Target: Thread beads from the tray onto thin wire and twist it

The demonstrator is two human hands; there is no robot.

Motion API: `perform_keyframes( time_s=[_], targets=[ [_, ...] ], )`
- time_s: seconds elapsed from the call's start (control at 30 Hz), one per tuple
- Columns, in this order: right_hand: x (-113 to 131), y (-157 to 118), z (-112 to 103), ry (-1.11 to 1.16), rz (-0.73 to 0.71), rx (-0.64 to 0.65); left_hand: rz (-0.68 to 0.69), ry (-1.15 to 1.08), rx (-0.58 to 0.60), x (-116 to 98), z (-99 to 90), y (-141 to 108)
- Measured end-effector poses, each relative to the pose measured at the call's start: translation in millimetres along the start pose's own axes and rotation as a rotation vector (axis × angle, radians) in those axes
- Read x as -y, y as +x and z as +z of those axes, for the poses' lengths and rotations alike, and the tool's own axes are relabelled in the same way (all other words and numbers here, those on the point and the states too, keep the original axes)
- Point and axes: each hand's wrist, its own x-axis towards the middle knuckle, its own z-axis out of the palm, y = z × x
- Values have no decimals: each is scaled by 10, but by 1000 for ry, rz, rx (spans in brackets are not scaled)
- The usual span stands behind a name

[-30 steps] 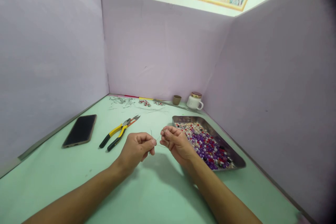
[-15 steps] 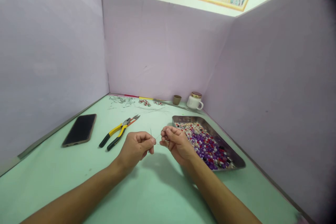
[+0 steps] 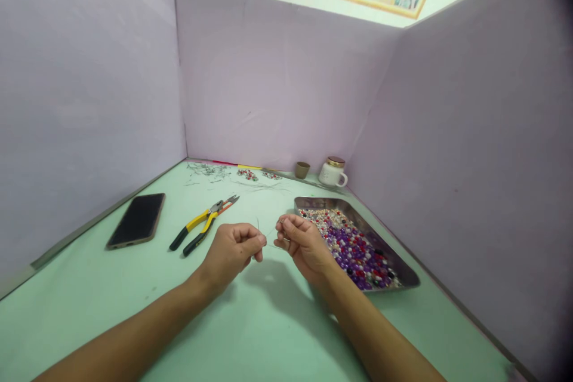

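Thin wire (image 3: 270, 231) runs between my two hands above the green table. My left hand (image 3: 237, 250) pinches it between thumb and fingers, and a short end sticks up past the fingertips. My right hand (image 3: 304, 245) is closed on the other part of the wire, with something small, perhaps beads, at its fingertips. Just behind and to the right of my right hand lies a metal tray (image 3: 405, 271) of purple, red, white and black beads (image 3: 353, 250).
Yellow-and-black pliers (image 3: 201, 230) lie left of my hands, with a phone (image 3: 138, 221) farther left. Wire pieces (image 3: 208, 172) and beaded pieces (image 3: 247, 175) lie at the back, near a small brown cup (image 3: 302, 170) and a white lidded mug (image 3: 332, 173). Partition walls enclose the table.
My right hand has shifted very slightly to the right, and the gap between the hands is a little wider. Both hands keep their grip.
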Motion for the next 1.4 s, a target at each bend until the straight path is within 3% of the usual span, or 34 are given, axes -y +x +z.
perform_keyframes(
  time_s=[0.57,0.8,1.03,1.2,1.4],
  targets=[
    [-14,12,-41,-79,-35,0,-1,33,-6,16,-6,20],
    [-38,20,-52,-210,-95,-21,-6,43,-4,39,-12,32],
    [-28,-2,-49,-125,-13,42,9,13,58,87,-11,53],
    [-10,0,-55,-51,45,103,49,-105,154,177,11,88],
    [-74,8,-79,-100,-2,34,31,-337,105,215,13,116]
  ],
)
